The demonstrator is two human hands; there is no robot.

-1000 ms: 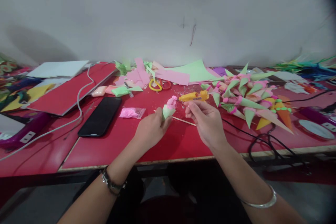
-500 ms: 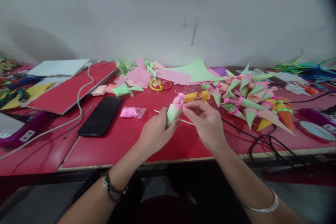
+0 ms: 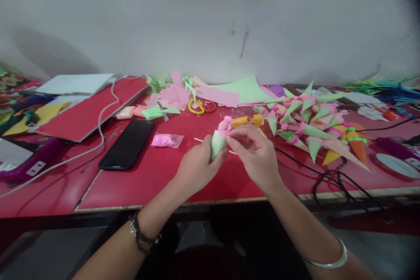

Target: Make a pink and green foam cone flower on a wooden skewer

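Note:
My left hand is closed around a small light-green paper cone, held tilted above the red table. Soft pink clay fills the cone's mouth and sticks up from it, with more along the rim. At that rim, the thumb and forefinger of my right hand pinch together on the pink clay; the exact bit between the fingertips is mostly hidden. Just behind the right hand lies a yellow tool, perhaps a glue gun, partly covered. A thin pale stick passes behind the hands.
A small bag of pink clay and a black phone lie to the left. Scissors rest by paper scraps. Several finished paper cones are heaped at right, near a black cable.
Both hands stay at the cone, with only a slight shift of the right fingers along its rim. The whole view has moved a little.

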